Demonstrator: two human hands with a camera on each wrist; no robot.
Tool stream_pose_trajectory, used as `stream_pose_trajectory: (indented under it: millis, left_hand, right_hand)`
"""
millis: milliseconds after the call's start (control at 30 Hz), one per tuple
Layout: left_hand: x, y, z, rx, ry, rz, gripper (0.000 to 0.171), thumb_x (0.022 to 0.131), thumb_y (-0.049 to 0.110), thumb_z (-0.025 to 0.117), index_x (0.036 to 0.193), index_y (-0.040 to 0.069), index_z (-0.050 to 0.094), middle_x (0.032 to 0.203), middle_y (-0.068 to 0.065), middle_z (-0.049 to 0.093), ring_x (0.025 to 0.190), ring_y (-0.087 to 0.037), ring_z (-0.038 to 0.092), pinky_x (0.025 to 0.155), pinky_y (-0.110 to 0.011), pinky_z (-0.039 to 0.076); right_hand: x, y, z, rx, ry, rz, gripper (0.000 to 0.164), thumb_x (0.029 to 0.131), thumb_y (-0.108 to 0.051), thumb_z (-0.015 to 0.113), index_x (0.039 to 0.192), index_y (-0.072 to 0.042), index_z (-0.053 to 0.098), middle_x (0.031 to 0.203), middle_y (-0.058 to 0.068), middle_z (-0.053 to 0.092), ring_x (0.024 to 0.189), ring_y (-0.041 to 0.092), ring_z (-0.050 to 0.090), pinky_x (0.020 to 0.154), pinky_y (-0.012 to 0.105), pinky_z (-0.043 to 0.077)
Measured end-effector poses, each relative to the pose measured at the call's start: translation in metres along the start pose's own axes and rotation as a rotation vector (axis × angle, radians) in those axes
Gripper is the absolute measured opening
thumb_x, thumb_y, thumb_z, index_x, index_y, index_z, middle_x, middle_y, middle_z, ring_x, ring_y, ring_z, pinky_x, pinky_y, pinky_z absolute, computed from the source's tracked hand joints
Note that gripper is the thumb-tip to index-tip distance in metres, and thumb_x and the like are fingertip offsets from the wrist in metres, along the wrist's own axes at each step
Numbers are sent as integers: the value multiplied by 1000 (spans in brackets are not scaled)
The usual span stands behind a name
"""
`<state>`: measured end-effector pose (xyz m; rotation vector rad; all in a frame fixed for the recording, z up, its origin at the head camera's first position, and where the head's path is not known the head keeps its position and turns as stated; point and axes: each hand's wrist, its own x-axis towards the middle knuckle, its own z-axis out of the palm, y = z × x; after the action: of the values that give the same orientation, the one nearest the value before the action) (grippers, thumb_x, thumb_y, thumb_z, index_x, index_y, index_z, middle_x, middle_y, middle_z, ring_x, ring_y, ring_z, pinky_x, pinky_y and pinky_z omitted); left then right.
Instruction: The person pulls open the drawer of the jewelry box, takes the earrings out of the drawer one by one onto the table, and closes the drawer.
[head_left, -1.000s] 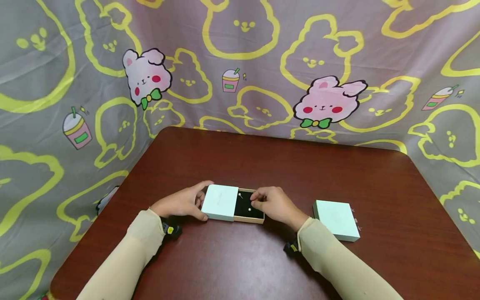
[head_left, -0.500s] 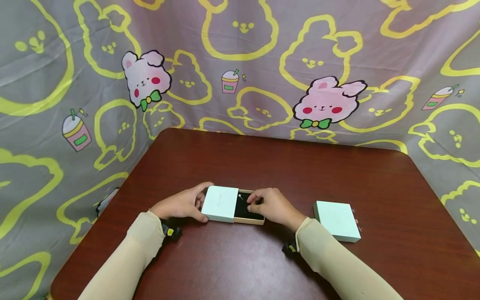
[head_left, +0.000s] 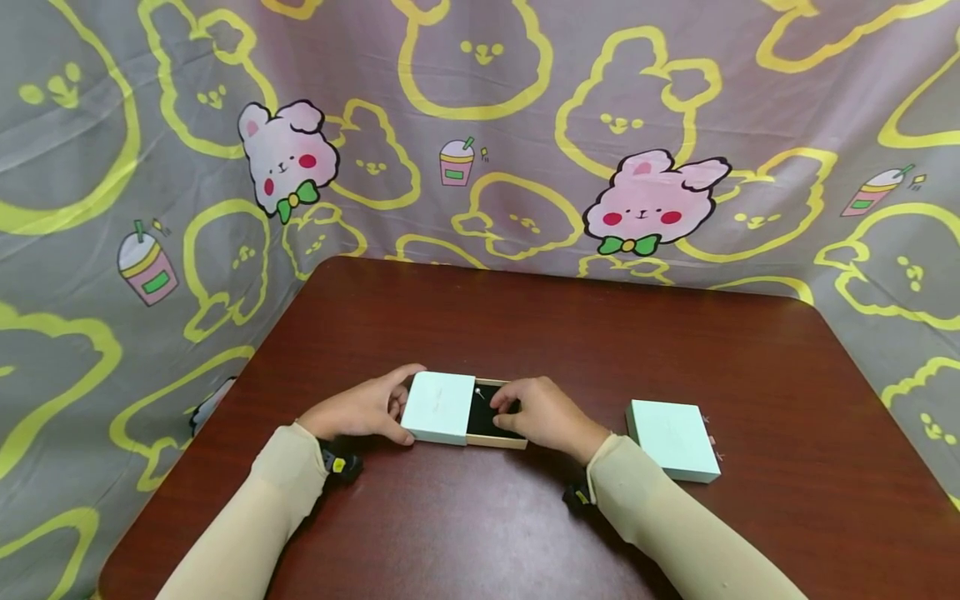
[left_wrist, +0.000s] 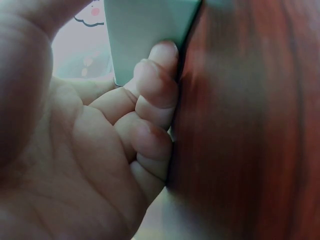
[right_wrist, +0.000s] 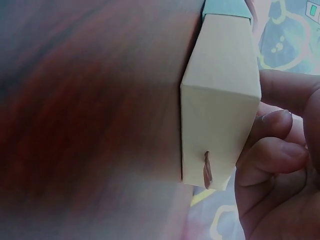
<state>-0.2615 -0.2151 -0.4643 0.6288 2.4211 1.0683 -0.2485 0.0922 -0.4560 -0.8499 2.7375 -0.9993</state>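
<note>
A mint-green jewelry box sleeve (head_left: pixel 438 407) lies on the table, its cream drawer (head_left: pixel 498 442) slid partway out to the right. My left hand (head_left: pixel 365 406) holds the sleeve's left end between thumb and fingers; the other fingers are curled on the tabletop in the left wrist view. Black lining fills the drawer, with one small pearl stud (head_left: pixel 478 391) at its back left. My right hand (head_left: pixel 546 415) is over the drawer's right part, thumb and index fingertips low at the lining. I cannot tell whether they pinch anything.
A second mint-green box (head_left: pixel 673 440), with small ribbon or tab ends on its right side, lies to the right of my right forearm. The brown table (head_left: pixel 450 517) has a patterned curtain (head_left: pixel 525 133) behind it and along its left side. A ribbon tab (right_wrist: pixel 207 172) sticks out of the drawer's end.
My right hand has shifted slightly left and down over the lining. The second, nearer pearl seen a second ago is now hidden behind its fingers. The left hand and sleeve stay put.
</note>
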Motion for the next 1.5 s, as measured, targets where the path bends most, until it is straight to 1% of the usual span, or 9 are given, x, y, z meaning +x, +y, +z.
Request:
stream_pose_trajectory:
  millis: [133,333,867,1033,1300,1500]
  left_hand:
    - [0,-1,0,1,1,7,101,66,19,90,147,16,29,75,-5,57,63,-17,50,54,-29,41]
    - [-1,1,-1,-14,-5,9,102,67,19,90,147,15,27,75,-6,58,63,-17,50,54,-28,41]
    - [0,-2,-1,-26,-11,10,101,67,18,90,147,16,28,78,-8,58,64,-18,50,54,-29,40]
    - [0,0,-1,-29,-11,3,101,67,18,90,147,16,28,79,-8,58,65,-19,50,55,-30,41]
    - [0,0,-1,-18,-8,-3,100,67,19,90,147,16,29,80,-8,58,66,-19,50,55,-30,41]
    - [0,-1,-1,-16,-7,-1,101,67,20,90,147,16,28,79,-7,58,66,-18,50,55,-30,41]
  right_hand:
    - [0,0,0,-55,-4,-29,15,82,-17,77,97,-16,75,81,-14,66,80,7,62,75,30,48]
    - [0,0,1,-94,0,-64,14,81,-15,77,96,-15,76,82,-12,68,80,7,63,75,29,49]
    - [0,-1,1,-149,-16,-96,11,83,-17,76,94,-16,77,84,-12,69,80,6,63,74,29,49]
    - [0,-3,1,-157,-27,-93,12,83,-17,76,95,-17,77,84,-12,69,80,7,62,73,30,49]
    - [-2,-4,0,-172,-30,-105,9,84,-16,75,93,-18,78,92,-9,70,81,8,62,74,30,49]
    - [-1,-5,0,-193,-21,-129,6,83,-15,76,89,-17,77,89,-9,70,80,9,62,73,31,49]
